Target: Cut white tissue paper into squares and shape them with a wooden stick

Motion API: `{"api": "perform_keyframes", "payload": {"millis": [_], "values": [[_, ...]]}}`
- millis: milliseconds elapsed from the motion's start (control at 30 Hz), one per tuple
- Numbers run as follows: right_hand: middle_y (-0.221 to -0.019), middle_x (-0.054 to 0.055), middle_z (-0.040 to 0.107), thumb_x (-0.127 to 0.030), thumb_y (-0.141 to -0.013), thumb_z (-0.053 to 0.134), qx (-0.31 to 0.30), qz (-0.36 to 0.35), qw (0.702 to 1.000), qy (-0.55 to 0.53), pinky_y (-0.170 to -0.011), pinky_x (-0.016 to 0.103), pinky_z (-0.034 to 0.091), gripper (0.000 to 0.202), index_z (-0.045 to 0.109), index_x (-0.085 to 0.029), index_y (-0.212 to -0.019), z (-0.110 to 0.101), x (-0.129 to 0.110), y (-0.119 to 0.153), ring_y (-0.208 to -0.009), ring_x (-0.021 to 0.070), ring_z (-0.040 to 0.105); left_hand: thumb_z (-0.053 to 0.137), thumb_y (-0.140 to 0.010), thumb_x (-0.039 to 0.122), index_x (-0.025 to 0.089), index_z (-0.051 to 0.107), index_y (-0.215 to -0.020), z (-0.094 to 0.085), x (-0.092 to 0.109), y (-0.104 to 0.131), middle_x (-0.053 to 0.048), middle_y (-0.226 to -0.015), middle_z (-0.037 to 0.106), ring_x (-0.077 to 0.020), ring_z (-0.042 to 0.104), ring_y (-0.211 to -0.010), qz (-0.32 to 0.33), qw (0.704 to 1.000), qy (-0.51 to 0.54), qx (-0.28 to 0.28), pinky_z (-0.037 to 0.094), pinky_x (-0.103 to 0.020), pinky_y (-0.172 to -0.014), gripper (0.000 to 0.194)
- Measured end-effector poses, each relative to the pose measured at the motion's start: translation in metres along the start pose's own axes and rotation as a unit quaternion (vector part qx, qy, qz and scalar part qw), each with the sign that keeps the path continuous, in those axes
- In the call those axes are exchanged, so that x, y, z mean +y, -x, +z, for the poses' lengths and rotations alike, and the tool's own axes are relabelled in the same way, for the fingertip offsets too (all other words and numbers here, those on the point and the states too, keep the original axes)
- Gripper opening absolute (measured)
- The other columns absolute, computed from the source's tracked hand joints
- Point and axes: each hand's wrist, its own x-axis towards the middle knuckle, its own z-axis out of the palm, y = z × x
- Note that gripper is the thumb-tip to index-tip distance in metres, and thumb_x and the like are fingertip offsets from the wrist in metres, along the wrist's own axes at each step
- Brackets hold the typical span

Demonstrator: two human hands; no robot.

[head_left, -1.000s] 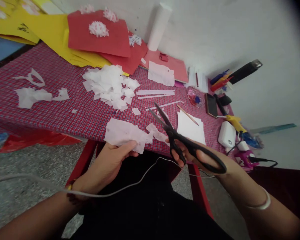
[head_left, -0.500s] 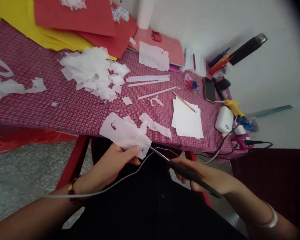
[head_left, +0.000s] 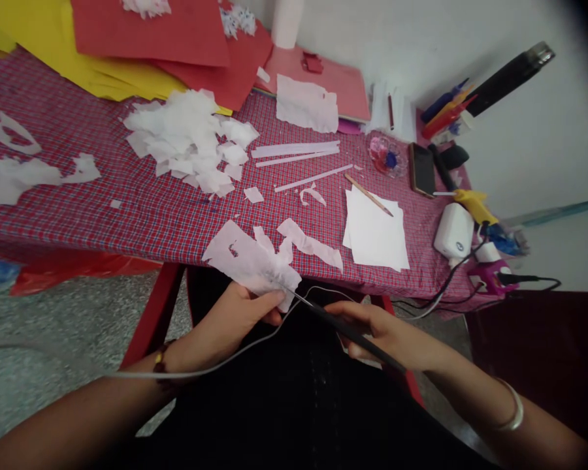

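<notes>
My left hand [head_left: 245, 310] pinches the lower edge of a thin white paper piece [head_left: 238, 251] between thumb and fingers. The piece has a small torn hole and ragged edges. My right hand [head_left: 389, 336] is closed around black-handled scissors [head_left: 345, 328], seen edge-on. Their metal blades point left and reach the paper beside my left thumb. Beyond my hands, a torn paper strip [head_left: 313, 245] lies at the table's front edge. A heap of small cut paper pieces [head_left: 176, 137] rests on the checked tablecloth [head_left: 151, 225].
White sheets [head_left: 377, 235] with a pencil [head_left: 369, 194] on them lie to the right. Behind are narrow paper strips [head_left: 294, 150], a phone [head_left: 422, 170] and red sheets [head_left: 151, 39]. A white adapter [head_left: 453, 230] stands at the right edge. A pale cable [head_left: 215, 367] crosses my lap.
My right hand has moved slightly left with the scissors, and their blades reach further over the paper. The whole view has shifted a little. My left hand keeps its hold.
</notes>
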Motion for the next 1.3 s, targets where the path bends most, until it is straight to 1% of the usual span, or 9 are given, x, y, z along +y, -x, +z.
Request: {"api": "perform_keyframes", "payload": {"millis": [133,300,433,567,767,933,1100,1200,1300], "values": [[-0.081,-0.001,0.052,-0.054,-0.079,0.071,-0.002,0.041,0.999,-0.011,-0.051,0.020,0.031,0.063,0.053,-0.017,-0.126,-0.002,0.004,-0.002,-0.060,0.0077,0.041,0.072,-0.072,0.032,0.013,0.069,-0.074,-0.004,0.002,0.002,-0.003,-0.067,0.067,-0.0123,0.060,-0.057,0.000,0.999,0.045,-0.014,0.050,-0.025,-0.058,0.019],[-0.091,0.003,0.051,-0.063,-0.080,0.065,-0.059,0.006,0.998,0.022,-0.062,0.025,0.039,0.068,0.049,-0.017,-0.127,-0.008,-0.002,-0.004,-0.075,0.0129,0.046,0.068,-0.075,0.039,0.013,0.068,-0.075,-0.017,0.003,0.001,-0.005,-0.063,0.066,-0.0154,0.061,-0.054,0.031,0.993,0.111,0.006,0.054,-0.030,-0.056,0.026],[-0.095,0.005,0.049,-0.071,-0.080,0.058,-0.090,-0.018,0.996,0.024,-0.068,0.029,0.041,0.076,0.046,-0.016,-0.130,-0.010,-0.008,-0.007,-0.079,0.0151,0.046,0.066,-0.077,0.033,0.013,0.067,-0.074,-0.017,0.005,0.001,-0.004,-0.064,0.066,-0.0142,0.060,-0.053,0.039,0.994,0.098,0.034,0.053,-0.030,-0.056,0.020],[-0.095,0.005,0.049,-0.070,-0.081,0.058,-0.101,-0.037,0.994,0.016,-0.069,0.029,0.042,0.074,0.046,-0.014,-0.129,-0.008,-0.012,-0.014,-0.080,0.0154,0.046,0.065,-0.077,0.034,0.013,0.067,-0.073,-0.012,0.002,0.003,-0.005,-0.065,0.067,-0.0148,0.061,-0.054,0.030,0.997,0.063,0.026,0.052,-0.029,-0.057,0.022],[-0.091,0.003,0.048,-0.070,-0.082,0.056,-0.095,-0.034,0.994,0.035,-0.065,0.027,0.039,0.070,0.047,-0.015,-0.125,-0.006,-0.017,-0.021,-0.075,0.0132,0.044,0.061,-0.081,0.034,0.013,0.068,-0.068,-0.008,0.002,0.006,-0.006,-0.065,0.068,-0.0146,0.063,-0.059,0.003,1.000,0.012,-0.008,0.052,-0.028,-0.064,0.026],[-0.088,0.002,0.047,-0.067,-0.083,0.058,-0.089,-0.033,0.995,0.041,-0.063,0.026,0.037,0.068,0.048,-0.013,-0.123,-0.007,-0.017,-0.024,-0.074,0.0124,0.042,0.058,-0.080,0.030,0.014,0.068,-0.066,-0.007,0.007,0.008,-0.003,-0.062,0.065,-0.0135,0.062,-0.058,0.006,0.999,0.025,-0.018,0.051,-0.025,-0.062,0.023],[-0.083,-0.001,0.047,-0.061,-0.081,0.066,-0.043,-0.035,0.998,0.024,-0.055,0.021,0.034,0.062,0.052,-0.014,-0.119,-0.005,-0.011,-0.028,-0.066,0.0090,0.040,0.059,-0.076,0.023,0.014,0.068,-0.071,-0.007,0.005,0.006,-0.003,-0.070,0.067,-0.0115,0.060,-0.058,0.002,0.996,0.077,-0.046,0.051,-0.024,-0.060,0.014],[-0.078,-0.003,0.045,-0.057,-0.082,0.067,-0.039,-0.007,0.999,0.007,-0.046,0.018,0.030,0.058,0.053,-0.015,-0.119,-0.005,-0.007,-0.029,-0.055,0.0051,0.035,0.064,-0.076,0.030,0.013,0.067,-0.075,-0.009,0.001,0.006,-0.004,-0.072,0.067,-0.0126,0.061,-0.059,-0.012,0.993,0.109,-0.049,0.052,-0.025,-0.059,0.017],[-0.079,-0.003,0.047,-0.058,-0.080,0.068,-0.039,0.005,0.999,-0.001,-0.045,0.018,0.033,0.061,0.051,-0.015,-0.121,-0.006,-0.004,-0.030,-0.055,0.0052,0.038,0.069,-0.073,0.043,0.013,0.066,-0.077,-0.016,-0.002,0.007,-0.006,-0.072,0.067,-0.0158,0.063,-0.061,-0.015,0.993,0.115,-0.024,0.054,-0.028,-0.058,0.031]]}}
